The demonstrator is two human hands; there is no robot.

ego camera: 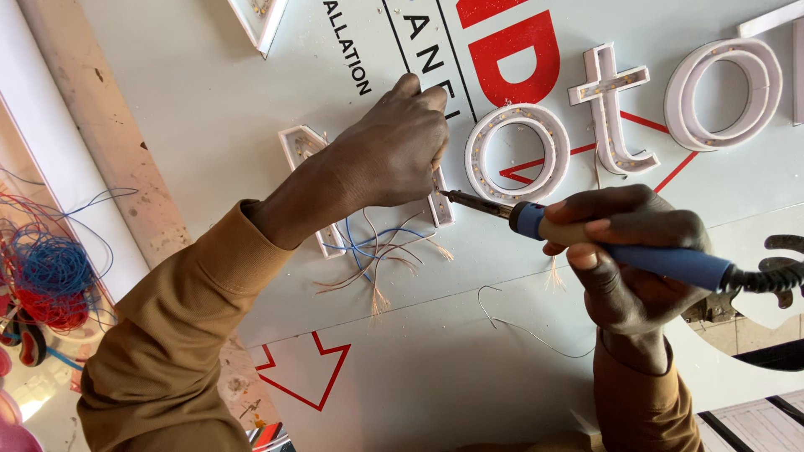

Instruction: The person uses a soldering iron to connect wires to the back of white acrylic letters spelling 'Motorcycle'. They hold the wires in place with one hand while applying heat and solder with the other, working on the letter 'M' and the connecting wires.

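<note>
My left hand (pixel 394 146) rests closed on a white hollow channel letter (pixel 303 144) that lies on a pale printed sign panel (pixel 193 109). My right hand (pixel 632 251) grips a blue-handled soldering iron (pixel 603 243). Its metal tip points left and touches the letter's right leg, just under my left fingers. A bunch of thin blue, white and copper wires (pixel 381 259) spills from the letter onto the panel.
More white letters with small lights inside lie to the right: a round one (pixel 481 172), a cross-shaped one (pixel 620 151) and another round one (pixel 682 100). A tangle of blue and red wire (pixel 50 280) sits at the left edge. A loose grey wire (pixel 519 322) lies on the panel.
</note>
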